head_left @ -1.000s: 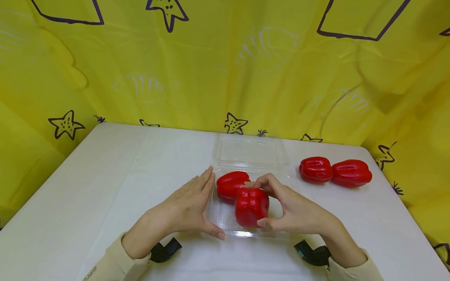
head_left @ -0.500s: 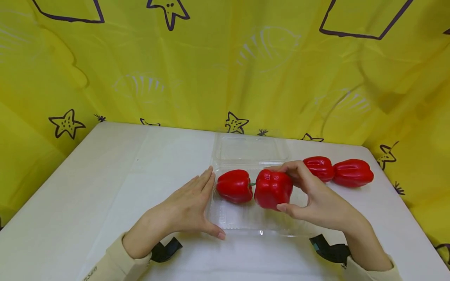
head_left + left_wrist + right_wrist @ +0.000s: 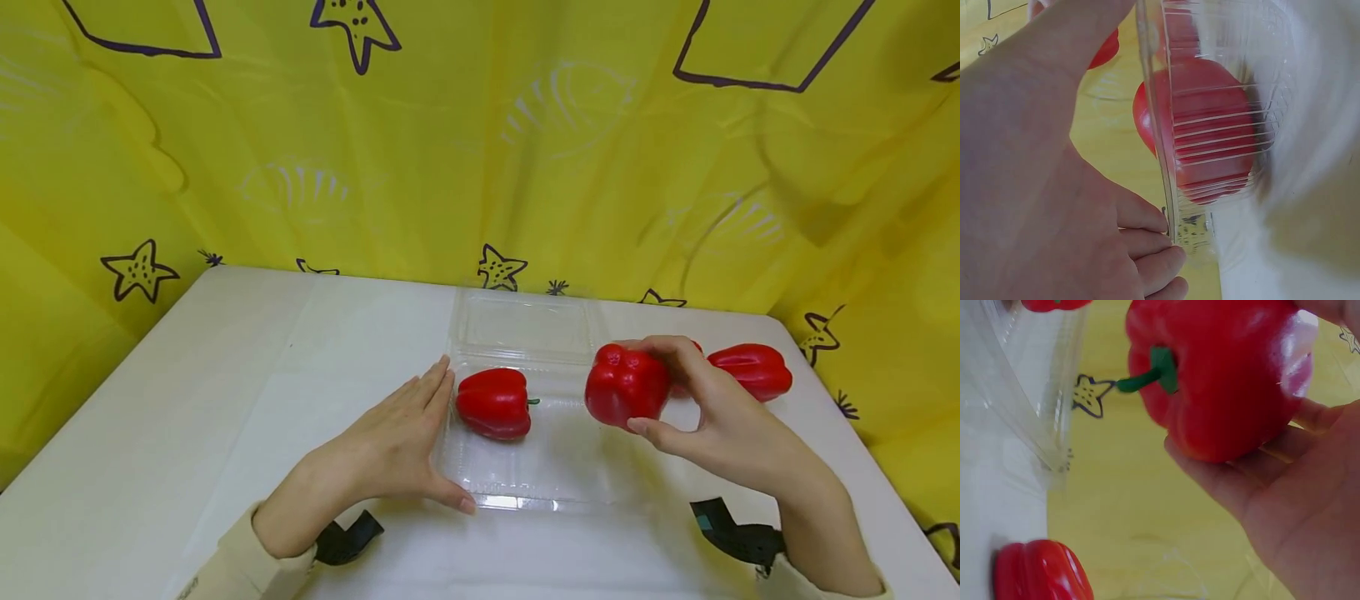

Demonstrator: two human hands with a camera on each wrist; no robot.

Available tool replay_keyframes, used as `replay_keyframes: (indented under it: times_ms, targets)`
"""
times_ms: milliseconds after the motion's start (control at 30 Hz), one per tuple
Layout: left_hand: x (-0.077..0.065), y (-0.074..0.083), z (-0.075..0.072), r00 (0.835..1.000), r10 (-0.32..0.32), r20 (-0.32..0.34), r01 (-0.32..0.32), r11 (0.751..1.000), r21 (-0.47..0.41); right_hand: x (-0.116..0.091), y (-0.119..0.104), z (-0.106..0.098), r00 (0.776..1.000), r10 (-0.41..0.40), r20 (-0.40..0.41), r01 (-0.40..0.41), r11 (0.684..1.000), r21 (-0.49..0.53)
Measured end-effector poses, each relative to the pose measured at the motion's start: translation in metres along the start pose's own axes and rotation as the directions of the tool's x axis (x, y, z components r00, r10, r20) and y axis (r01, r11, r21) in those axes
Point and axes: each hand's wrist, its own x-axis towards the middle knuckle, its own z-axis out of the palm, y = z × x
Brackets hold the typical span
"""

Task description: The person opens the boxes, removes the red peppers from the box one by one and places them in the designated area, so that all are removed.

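Observation:
My right hand (image 3: 720, 408) grips a red bell pepper (image 3: 627, 387) between thumb and fingers, above the right side of a clear plastic clamshell box (image 3: 555, 475). Its green stem shows in the right wrist view, where the held bell pepper (image 3: 1216, 375) fills the upper middle. Another red bell pepper (image 3: 493, 404) lies on its side in the left part of the box, stem pointing right. My left hand (image 3: 390, 450) rests along the box's left side, fingers straight and thumb at the front corner. In the left wrist view, the fingertips (image 3: 1160, 265) are right at the box's rim.
The box's hinged lid (image 3: 525, 325) lies folded back behind it. To the right on the white table (image 3: 225, 417) lies a red bell pepper (image 3: 752, 372), and one more beside it is mostly hidden by my right hand. A patterned yellow cloth (image 3: 420, 167) hangs behind the table.
My right hand has carried its bell pepper rightward, from in front of the boxed pepper to the box's right side. The boxed pepper now shows whole with its stem. My left hand has stayed put.

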Motion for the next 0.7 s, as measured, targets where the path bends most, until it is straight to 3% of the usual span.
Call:
replay_keyframes:
  times_ms: [100,433,700]
  targets:
    - [-0.001,0.0,0.0,1.0,-0.003,0.004,0.003,1.0,-0.009,-0.003,0.001,-0.006,0.999,0.036,-0.014,-0.037,0.996,-0.079]
    - [-0.003,0.001,-0.003,0.999,-0.02,0.031,0.021,0.999,-0.047,-0.007,0.012,-0.016,0.993,0.116,0.021,-0.11,0.974,-0.197]
    - [-0.005,0.005,-0.001,0.999,-0.041,0.023,0.043,0.997,-0.065,-0.007,0.031,-0.019,0.966,0.247,0.07,-0.219,0.935,-0.278]
